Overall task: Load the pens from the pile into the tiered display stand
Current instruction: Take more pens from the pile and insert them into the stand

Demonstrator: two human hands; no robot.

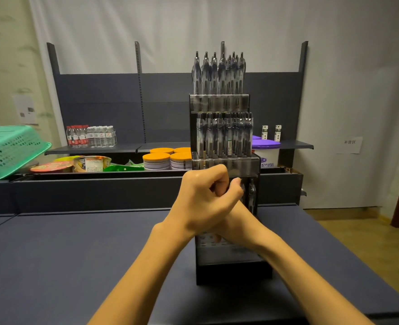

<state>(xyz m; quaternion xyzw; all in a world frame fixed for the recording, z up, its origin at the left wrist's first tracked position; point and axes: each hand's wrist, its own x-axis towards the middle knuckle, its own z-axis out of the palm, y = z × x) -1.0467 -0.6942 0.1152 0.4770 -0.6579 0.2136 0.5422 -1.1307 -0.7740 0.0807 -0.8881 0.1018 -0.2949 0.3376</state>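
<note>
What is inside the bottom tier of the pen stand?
One dark pen shows at the right of the black tiered stand. The crossed hands, left hand in front, cover the rest.

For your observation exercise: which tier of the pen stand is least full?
The third tier down, level with the hands: only a pen or two show there, while the top tier and second tier are packed with upright pens.

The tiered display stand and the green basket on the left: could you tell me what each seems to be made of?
Tiered display stand: apparently clear, glossy acrylic or similar plastic on a dark frame; the pens show through its front panels, which catch reflections. Green basket: looks like moulded plastic with a smooth, slightly shiny finish, judging by its uniform colour and regular perforated holes.
</note>
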